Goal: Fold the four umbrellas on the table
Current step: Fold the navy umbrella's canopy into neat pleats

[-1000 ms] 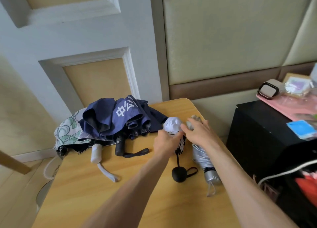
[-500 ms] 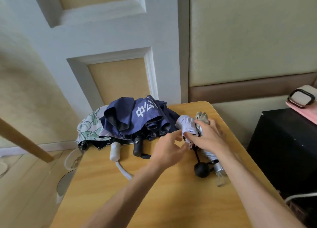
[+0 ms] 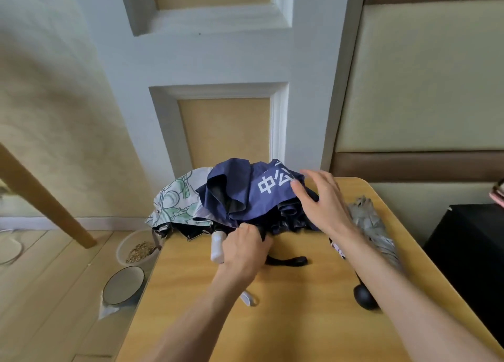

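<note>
Table (image 3: 286, 323): pale wood, rounded far corners, carries all four umbrellas

Small umbrella (image 3: 365, 297): near right. Only its round black handle and a scrap of patterned cloth show, the rest lies under the right forearm

White strap (image 3: 249, 299): on the table beside the left wrist

Left hand (image 3: 242, 250): fingers curled down, gripping the navy umbrella at its handle end. The handle is hidden under the palm, and a black strap (image 3: 286, 260) trails out to the right

White handle (image 3: 217, 245): just beside the left hand, on its left, at the foot of the floral umbrella

Right hand (image 3: 319, 200): fingers straight and spread wide, holding nothing. The fingertips are at the white lettering on the navy cloth, too blurred to tell whether they touch

Grey umbrella (image 3: 373, 225): rolled up, lying along the right edge, just right of the right forearm

Navy umbrella (image 3: 240, 192): far middle, cloth loose and bunched

Floral umbrella (image 3: 177, 200): white with green leaves, far left, partly under the navy cloth, hanging over the table's edge

Bowls (image 3: 124, 285): two on the floor at left, the farther one holding grain

Cabinet (image 3: 463, 252): black, right of the table
</note>
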Demonstrator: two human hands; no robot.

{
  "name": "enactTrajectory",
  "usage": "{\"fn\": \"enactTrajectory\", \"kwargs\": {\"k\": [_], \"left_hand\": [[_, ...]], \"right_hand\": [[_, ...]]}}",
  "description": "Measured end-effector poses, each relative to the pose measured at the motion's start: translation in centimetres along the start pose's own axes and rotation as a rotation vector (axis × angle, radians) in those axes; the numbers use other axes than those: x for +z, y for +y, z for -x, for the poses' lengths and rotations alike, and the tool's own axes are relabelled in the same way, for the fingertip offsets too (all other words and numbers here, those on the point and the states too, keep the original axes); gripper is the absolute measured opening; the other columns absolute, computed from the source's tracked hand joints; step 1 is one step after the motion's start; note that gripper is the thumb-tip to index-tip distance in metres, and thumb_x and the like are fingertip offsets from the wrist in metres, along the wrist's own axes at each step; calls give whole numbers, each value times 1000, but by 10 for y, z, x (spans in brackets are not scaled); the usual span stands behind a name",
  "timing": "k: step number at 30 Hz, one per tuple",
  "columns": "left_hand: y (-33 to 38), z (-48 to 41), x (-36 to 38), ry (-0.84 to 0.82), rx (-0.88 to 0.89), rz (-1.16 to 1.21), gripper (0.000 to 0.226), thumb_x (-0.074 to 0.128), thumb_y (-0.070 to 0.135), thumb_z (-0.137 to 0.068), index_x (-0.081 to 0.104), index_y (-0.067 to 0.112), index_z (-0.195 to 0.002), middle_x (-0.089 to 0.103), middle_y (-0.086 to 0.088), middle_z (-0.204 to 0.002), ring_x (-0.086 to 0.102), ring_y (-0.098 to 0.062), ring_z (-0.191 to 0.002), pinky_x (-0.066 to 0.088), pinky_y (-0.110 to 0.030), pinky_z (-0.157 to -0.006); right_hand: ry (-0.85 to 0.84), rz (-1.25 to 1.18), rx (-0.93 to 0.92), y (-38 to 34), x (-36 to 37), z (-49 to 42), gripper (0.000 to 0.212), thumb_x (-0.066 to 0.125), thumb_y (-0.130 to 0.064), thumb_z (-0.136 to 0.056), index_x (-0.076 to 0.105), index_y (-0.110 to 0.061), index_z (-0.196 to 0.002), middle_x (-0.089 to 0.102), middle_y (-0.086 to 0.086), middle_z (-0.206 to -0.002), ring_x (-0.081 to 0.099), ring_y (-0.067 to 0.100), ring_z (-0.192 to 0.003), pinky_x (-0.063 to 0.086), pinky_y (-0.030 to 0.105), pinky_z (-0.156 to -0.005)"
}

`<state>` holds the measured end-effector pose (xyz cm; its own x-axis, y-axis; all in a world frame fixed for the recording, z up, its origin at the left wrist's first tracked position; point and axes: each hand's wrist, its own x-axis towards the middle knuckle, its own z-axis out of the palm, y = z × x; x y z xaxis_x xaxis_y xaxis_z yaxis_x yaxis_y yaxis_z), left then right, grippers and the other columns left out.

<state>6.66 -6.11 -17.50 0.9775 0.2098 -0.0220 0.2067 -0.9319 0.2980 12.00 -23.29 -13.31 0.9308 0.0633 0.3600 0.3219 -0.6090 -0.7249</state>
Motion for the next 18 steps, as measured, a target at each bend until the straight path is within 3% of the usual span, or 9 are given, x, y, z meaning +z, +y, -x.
{"fn": "enactTrajectory", "kwargs": {"k": [2, 5, 8, 10, 11, 14, 18], "left_hand": [[-7, -5, 4, 3, -22, 158, 47, 47, 43, -110, 50, 0, -126, 63, -14, -116, 64, -36, -114, 42, -38, -80], [-15, 0, 3, 93, 3, 403, 34, 49, 37, -109, 37, 6, -113, 65, -9, -91, 68, -36, -96, 39, -38, -69], [-19, 14, -8, 202, 115, 541, 29, 52, 34, -108, 35, 10, -106, 65, -6, -76, 64, -36, -73, 43, -46, -66], [-18, 25, -16, 246, 190, 585, 31, 52, 35, -108, 28, 21, -95, 58, 4, -66, 60, -31, -62, 41, -45, -63], [-16, 31, -19, 269, 229, 588, 32, 52, 37, -108, 26, 23, -94, 57, 4, -65, 60, -30, -60, 40, -45, -62], [-6, 49, -29, 301, 294, 554, 30, 49, 41, -109, 29, 21, -100, 63, -1, -70, 65, -31, -64, 47, -46, -61], [-3, 68, -52, 248, 332, 522, 36, 47, 59, -105, 31, 26, -104, 67, 1, -84, 66, -25, -74, 55, -48, -73]], "right_hand": [[-98, -132, 170, -24, 15, -25, 59, 59, -60, -100, 55, -21, -145, 55, -1, -142, 51, 19, -132, 41, 34, -109], [-185, -341, 451, -41, 44, -42, 80, 71, -76, -80, 54, -27, -140, 64, -4, -136, 63, 21, -118, 52, 40, -101], [-105, -456, 516, -49, 64, -44, 122, 92, -71, -50, 36, -26, -148, 57, -2, -144, 58, 26, -130, 50, 47, -111], [-23, -528, 506, -59, 65, -45, 137, 98, -65, -33, 31, -25, -146, 57, 0, -143, 57, 25, -131, 48, 49, -113], [0, -566, 500, -64, 65, -44, 135, 100, -61, -32, 35, -26, -145, 60, -2, -140, 59, 24, -129, 50, 47, -112], [78, -612, 461, -84, 55, -37, 103, 101, -43, -46, 50, -31, -135, 70, -9, -122, 68, 20, -111, 57, 43, -103], [219, -663, 359, -101, 33, -26, 73, 91, -19, -68, 56, -27, -131, 72, -8, -114, 71, 15, -103, 60, 42, -99]]}}
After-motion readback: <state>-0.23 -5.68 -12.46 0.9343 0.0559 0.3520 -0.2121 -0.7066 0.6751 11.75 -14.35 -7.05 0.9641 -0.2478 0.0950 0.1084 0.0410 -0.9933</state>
